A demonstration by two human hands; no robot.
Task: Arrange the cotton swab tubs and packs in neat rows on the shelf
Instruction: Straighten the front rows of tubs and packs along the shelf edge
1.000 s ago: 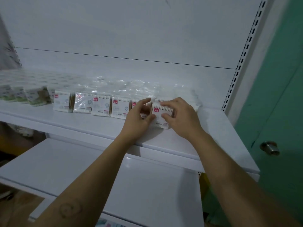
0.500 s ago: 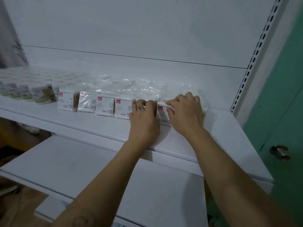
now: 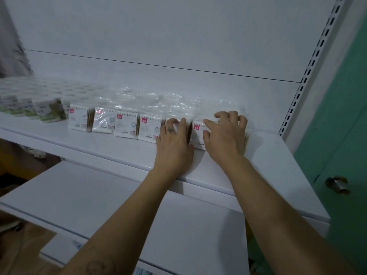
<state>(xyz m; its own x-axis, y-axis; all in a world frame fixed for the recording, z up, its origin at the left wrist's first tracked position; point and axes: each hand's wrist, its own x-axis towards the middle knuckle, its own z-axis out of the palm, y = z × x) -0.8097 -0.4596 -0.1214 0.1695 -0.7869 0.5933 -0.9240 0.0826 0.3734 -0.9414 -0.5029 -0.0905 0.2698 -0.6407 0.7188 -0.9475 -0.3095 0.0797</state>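
Both hands have seated the end pack [image 3: 198,136] in the row on the shelf [image 3: 111,143]. Right hand [image 3: 226,137] grips it, fingers curled over top; left hand [image 3: 174,143] presses flat on the neighbouring pack [image 3: 189,133], immediately left along the row.

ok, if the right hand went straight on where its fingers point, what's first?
The right hand grips the rightmost pack; beyond it, probably the clear-wrapped packs behind, then the back panel. Depth unclear.
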